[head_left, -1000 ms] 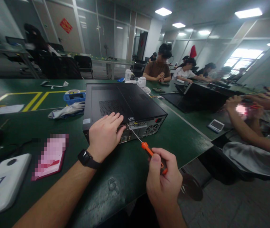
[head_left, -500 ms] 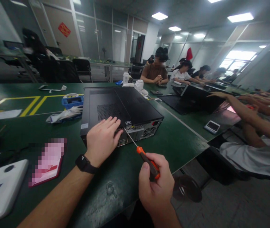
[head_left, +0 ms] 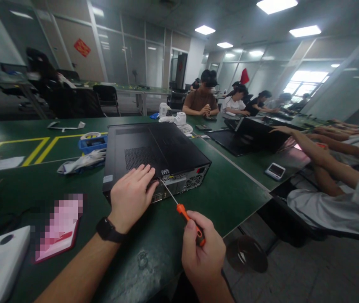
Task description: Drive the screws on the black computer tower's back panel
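Observation:
A black desktop computer case (head_left: 179, 145) lies flat on the green table, its rear panel with fan grille and ports turned toward me. My left hand (head_left: 132, 189), a black watch on its wrist, rests on the case top with fingers stretched out flat and thumb by the rear edge. My right hand (head_left: 203, 244) is closed round the orange and dark handle of a screwdriver (head_left: 182, 210). Its thin shaft slants up to the rear edge, close to my left thumb. Whether the tip sits in a screw is too small to tell.
Left of the case are a blue tray (head_left: 93, 145), gloves (head_left: 81, 162), a pink-screened device (head_left: 61, 229) and a white case marked 1 (head_left: 3, 263). White fans (head_left: 181, 122) stand behind. At right, a co-worker's arm (head_left: 318, 153) reaches to another black case (head_left: 258, 136); a small device (head_left: 275, 171) lies nearby.
The whole view has shifted slightly. The screwdriver's handle has turned and my right fingers have shifted on it, while its tip stays at the rear edge. My left hand stays on the case.

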A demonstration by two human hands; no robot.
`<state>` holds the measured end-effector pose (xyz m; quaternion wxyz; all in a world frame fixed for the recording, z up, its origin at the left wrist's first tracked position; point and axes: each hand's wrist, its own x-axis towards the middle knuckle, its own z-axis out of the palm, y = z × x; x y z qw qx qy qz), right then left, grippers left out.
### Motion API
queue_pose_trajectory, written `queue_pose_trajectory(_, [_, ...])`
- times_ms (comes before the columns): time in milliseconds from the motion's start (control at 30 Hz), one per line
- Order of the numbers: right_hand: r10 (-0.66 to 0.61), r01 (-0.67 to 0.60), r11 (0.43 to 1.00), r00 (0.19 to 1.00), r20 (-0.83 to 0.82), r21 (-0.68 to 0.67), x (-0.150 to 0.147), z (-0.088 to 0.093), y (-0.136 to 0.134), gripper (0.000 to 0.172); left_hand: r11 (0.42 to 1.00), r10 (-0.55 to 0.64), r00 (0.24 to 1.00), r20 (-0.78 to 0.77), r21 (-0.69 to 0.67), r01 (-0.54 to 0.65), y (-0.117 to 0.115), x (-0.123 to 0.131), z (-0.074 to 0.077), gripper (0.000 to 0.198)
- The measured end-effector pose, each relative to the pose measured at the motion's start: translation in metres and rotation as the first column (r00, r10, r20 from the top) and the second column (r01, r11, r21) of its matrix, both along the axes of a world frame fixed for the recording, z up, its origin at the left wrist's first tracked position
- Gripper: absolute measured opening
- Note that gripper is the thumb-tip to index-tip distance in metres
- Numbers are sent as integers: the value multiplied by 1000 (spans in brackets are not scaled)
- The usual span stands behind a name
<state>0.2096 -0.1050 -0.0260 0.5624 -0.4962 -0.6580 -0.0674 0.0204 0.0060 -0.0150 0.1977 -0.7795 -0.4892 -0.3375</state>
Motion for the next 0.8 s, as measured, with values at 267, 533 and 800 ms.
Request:
queue_pose_trajectory(267, [28,-28,999,1000,13,23,1,0,1,18,1000,-9,999,33,-4,9,1,1,-2,36])
queue_pose_trajectory(533, [84,-84,996,996,-25,17,-2,0,0,19,998,0,1000,-13,56,1,1,0,-3,34])
queue_pose_trajectory(800, [10,-10,1000,1000,-26,-21,1,-3,-1,18,997,-3,1000,-18,73,4,2,0,-3,34])
